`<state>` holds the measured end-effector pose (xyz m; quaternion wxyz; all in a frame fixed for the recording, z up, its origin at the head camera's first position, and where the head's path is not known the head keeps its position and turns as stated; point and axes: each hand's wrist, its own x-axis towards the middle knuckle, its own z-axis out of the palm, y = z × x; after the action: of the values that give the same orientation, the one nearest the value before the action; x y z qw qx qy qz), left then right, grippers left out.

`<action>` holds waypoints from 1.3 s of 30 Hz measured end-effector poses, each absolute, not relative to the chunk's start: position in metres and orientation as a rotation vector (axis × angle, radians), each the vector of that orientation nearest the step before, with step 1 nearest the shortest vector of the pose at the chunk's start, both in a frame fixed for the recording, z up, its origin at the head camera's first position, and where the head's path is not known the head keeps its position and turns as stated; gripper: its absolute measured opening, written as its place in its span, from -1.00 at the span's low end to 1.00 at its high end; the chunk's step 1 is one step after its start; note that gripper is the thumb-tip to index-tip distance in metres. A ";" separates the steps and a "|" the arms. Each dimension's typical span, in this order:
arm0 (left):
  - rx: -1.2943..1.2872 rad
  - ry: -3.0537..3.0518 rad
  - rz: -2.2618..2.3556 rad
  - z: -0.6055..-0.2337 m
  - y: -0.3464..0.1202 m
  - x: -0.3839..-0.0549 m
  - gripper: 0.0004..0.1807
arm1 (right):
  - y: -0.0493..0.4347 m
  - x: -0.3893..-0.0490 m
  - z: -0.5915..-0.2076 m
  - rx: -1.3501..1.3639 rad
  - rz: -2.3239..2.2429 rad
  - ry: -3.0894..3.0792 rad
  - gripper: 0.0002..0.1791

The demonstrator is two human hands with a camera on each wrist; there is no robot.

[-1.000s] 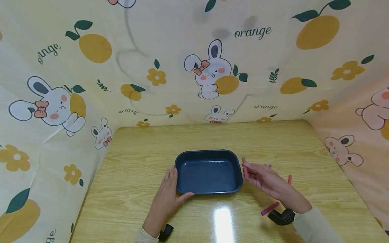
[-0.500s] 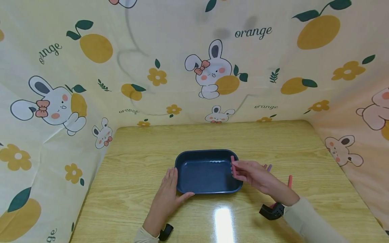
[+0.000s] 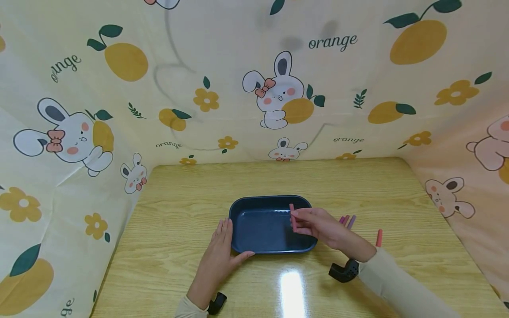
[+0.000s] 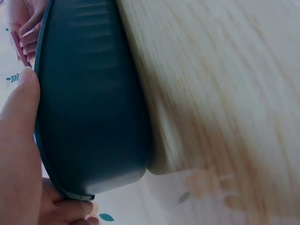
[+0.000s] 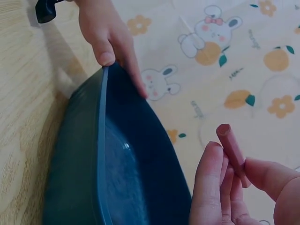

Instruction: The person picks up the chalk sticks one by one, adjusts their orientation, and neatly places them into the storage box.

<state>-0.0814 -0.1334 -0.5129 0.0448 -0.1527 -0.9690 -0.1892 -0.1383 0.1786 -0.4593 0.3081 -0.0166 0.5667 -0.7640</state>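
A dark blue rectangular tray point(image 3: 260, 232) with rounded corners stands on the wooden table, its inside bare where visible. My left hand point(image 3: 218, 256) rests against its left end, fingers straight along the outer wall and thumb on the front rim. Over the right part of the tray, my right hand point(image 3: 324, 226) pinches a short reddish-pink stick point(image 3: 293, 218) between thumb and fingers. That stick point(image 5: 233, 152) has a flat end and faceted sides in the right wrist view; whether it is chalk or crayon I cannot tell. It stays above the tray floor, held nearly upright.
Behind my right hand lie several loose sticks, including a purple one point(image 3: 351, 221). A red stick point(image 3: 379, 237) sits farther right, partly behind the sleeve. Patterned cloth point(image 3: 222, 66) with rabbits and oranges hangs round the back and sides of the table point(image 3: 191, 185).
My right hand has carried the pink stick leftward, from just outside the tray's right rim to above its inside. My left hand and the tray stay in place.
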 end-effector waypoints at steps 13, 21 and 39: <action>-0.454 -2.961 -0.594 -0.513 -0.133 -0.082 0.19 | 0.156 -0.147 -0.466 -0.025 -1.992 1.547 -0.77; -0.454 -2.957 -0.585 -0.514 -0.133 -0.082 0.18 | 0.139 -0.151 -0.469 -0.055 -1.969 1.566 -0.75; -0.445 -2.967 -0.606 -0.515 -0.132 -0.083 0.18 | 0.111 -0.167 -0.456 -0.038 -1.926 1.582 -0.50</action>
<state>-0.0831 -0.1325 -0.5152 0.0402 -0.1452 -0.9686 -0.1978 -0.1668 0.1111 -0.4558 0.3185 -0.0146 0.6017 -0.7323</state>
